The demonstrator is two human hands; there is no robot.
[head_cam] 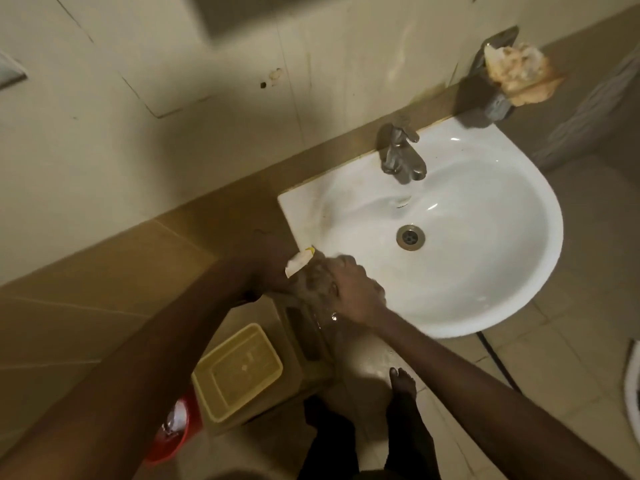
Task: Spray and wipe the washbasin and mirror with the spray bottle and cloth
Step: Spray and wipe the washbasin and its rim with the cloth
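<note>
The white washbasin (519,271) hangs on the wall with a metal tap (401,157) at its back and a drain (410,237) in the bowl. At its front left rim both hands hold a wet grey cloth (313,280) with a white tag. My left hand (272,271), blurred, grips the cloth's left end. My right hand (356,292) is curled round its right end. Water runs down below the cloth. A dark blurred panel (242,12) at the top edge may be the mirror. No spray bottle is in view.
A beige sponge (519,71) sits on a wall holder above the basin's right corner. On the floor below are a yellow-lidded bin (239,372) and a red container (173,431). My bare foot (401,386) stands on the wet tiles. A dark hose (495,358) runs under the basin.
</note>
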